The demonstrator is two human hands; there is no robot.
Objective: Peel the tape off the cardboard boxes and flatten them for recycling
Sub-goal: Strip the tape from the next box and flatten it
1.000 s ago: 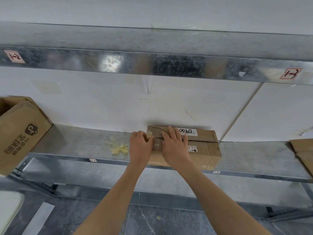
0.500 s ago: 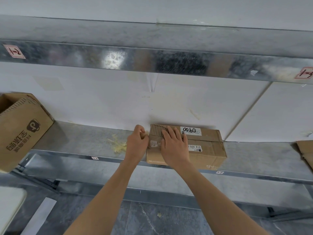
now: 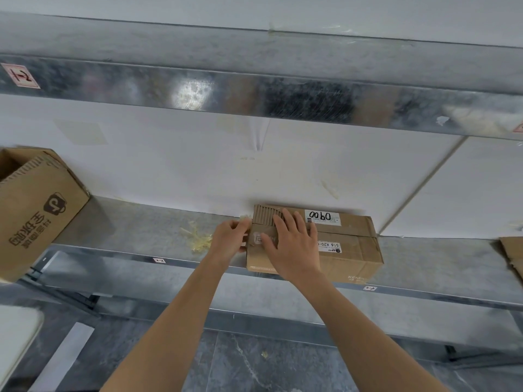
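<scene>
Nearest the camera is a grey stone floor (image 3: 283, 363), and two bare forearms reach up over it towards a metal shelf (image 3: 141, 230).

The small cardboard box (image 3: 353, 250) lies flat on this shelf. Its front face is at the shelf's front edge and its back is near the white wall (image 3: 198, 171).

The right hand (image 3: 291, 244) lies palm down on the left half of the box top. Its grip is open, with the fingers straight and spread and pressing on the cardboard.

The left hand (image 3: 230, 236) is at the box's left end with its fingers curled. Its grip is closed in a pinch on a strip of tape (image 3: 245, 218), a pale, crinkled bit at the top left corner of the box.

Just beyond the right hand's fingertips is a patch of bare corrugated ribbing (image 3: 264, 216). To the right of it is a white label (image 3: 322, 217) with handwritten figures.

A wad of crumpled clear tape (image 3: 198, 239) lies on the shelf just left of the left hand.

Well apart at the far left of the shelf, a large open box (image 3: 42, 205) stands tilted, with a printed logo on its side. At the far right edge is another piece of cardboard (image 3: 512, 256), only partly in view.

Above everything runs the shiny front beam of an upper shelf (image 3: 254, 100).
</scene>
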